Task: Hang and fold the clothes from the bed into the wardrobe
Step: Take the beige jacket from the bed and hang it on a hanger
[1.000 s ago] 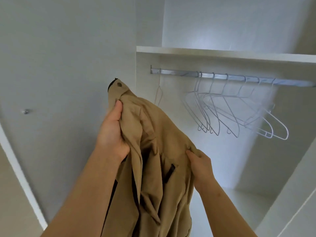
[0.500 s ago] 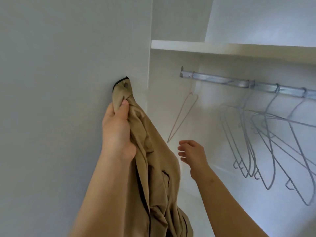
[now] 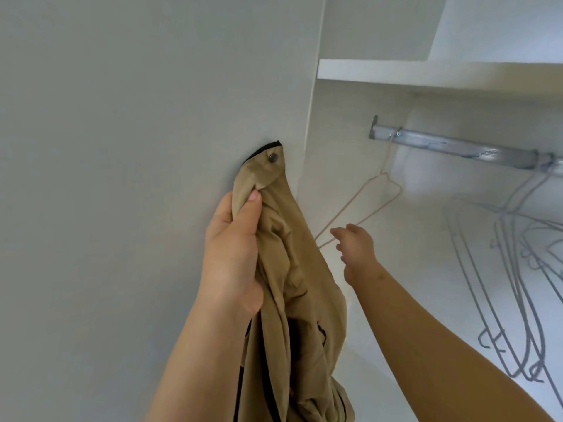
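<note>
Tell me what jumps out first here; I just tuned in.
A tan garment hangs bunched in the left hand, centre frame, before a pale panel. Beside it, the empty right hand reaches toward a lone pale hanger on the rail; grey hangers cluster at far right.

Garment (image 3: 286, 254) in left hand (image 3: 234, 254): tan woven cloth, matt, creased; dull metal snap (image 3: 273, 157) just above the thumb. Rail (image 3: 457, 149) up and right of right hand (image 3: 356, 248): bright metal, glossy; hangers (image 3: 515, 300) under it thin smooth wire. Panel (image 3: 122, 147) left of left hand: smooth, matt.
</note>
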`<action>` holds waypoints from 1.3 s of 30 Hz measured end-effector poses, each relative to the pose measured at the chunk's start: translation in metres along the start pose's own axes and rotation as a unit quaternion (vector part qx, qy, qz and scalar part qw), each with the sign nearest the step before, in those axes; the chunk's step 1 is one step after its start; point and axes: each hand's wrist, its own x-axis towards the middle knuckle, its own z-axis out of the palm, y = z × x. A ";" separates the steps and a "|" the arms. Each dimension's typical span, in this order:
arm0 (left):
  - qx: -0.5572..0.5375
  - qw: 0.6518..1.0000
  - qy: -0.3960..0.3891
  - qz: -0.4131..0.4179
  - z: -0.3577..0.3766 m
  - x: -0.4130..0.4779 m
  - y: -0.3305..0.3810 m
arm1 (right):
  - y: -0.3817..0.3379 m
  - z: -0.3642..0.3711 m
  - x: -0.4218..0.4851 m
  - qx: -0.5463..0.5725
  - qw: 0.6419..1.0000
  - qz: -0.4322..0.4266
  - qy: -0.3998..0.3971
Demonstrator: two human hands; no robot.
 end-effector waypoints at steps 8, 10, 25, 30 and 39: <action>-0.013 1.000 -0.001 -0.005 0.008 0.003 -0.008 | -0.020 0.005 0.004 0.018 0.998 0.044 -0.040; -0.013 1.000 -0.004 -0.005 0.008 0.003 -0.007 | -0.019 0.008 0.004 0.026 0.998 0.050 -0.038; -0.007 0.999 -0.031 -0.027 0.008 0.007 -0.006 | -0.012 0.021 0.016 0.090 0.990 0.100 -0.049; -0.008 0.999 -0.040 -0.031 0.006 0.013 -0.007 | -0.014 0.028 0.024 0.152 0.984 0.075 -0.059; 0.004 0.998 -0.041 -0.036 0.005 0.016 -0.010 | -0.032 0.001 0.020 0.244 0.969 0.023 0.024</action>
